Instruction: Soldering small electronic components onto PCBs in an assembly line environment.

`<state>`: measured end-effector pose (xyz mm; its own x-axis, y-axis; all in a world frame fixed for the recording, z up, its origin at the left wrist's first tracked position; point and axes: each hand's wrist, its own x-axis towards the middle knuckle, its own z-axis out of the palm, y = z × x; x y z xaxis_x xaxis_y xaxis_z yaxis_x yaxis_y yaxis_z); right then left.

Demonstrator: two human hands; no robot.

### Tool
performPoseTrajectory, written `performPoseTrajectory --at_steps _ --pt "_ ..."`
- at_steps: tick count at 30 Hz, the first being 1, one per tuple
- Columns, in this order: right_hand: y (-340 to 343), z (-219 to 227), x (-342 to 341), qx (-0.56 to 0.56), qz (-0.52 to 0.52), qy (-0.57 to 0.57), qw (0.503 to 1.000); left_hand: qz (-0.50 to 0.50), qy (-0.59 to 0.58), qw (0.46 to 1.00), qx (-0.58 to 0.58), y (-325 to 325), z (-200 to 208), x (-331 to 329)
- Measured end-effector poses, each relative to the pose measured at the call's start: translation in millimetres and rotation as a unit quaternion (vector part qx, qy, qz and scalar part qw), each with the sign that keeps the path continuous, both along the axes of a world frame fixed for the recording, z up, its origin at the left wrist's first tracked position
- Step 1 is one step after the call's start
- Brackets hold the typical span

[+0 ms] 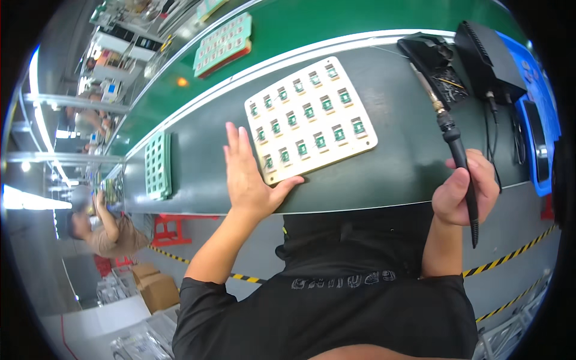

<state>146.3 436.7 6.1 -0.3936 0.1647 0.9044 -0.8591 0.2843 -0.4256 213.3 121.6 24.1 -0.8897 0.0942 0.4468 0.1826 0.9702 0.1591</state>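
Observation:
A cream-white tray lies on the dark green bench in front of me, tilted a little. Several small green circuit boards sit in rows across it. My left hand is open at the tray's left edge, fingers stretched out and thumb by its near corner. To the right of the tray, my right hand is closed around the black handle of a soldering iron. Its metal tip points up and away, beside a black soldering-iron stand, apart from the tray.
A black box with cables stands behind the iron, next to a blue tray at the right. Stacked green trays lie at the left. Another tray stack rests on the green conveyor. A co-worker is further left.

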Motion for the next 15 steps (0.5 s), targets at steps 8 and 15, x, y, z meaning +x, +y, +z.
performPoseTrajectory --at_steps 8,15 --pt "6.2 -8.5 15.1 0.014 -0.088 0.009 0.996 -0.095 0.065 0.992 -0.050 18.6 -2.1 -71.1" --pt "18.0 -17.8 21.3 0.024 -0.099 -0.004 0.995 -0.056 0.145 0.980 -0.120 5.3 -2.1 -192.3"
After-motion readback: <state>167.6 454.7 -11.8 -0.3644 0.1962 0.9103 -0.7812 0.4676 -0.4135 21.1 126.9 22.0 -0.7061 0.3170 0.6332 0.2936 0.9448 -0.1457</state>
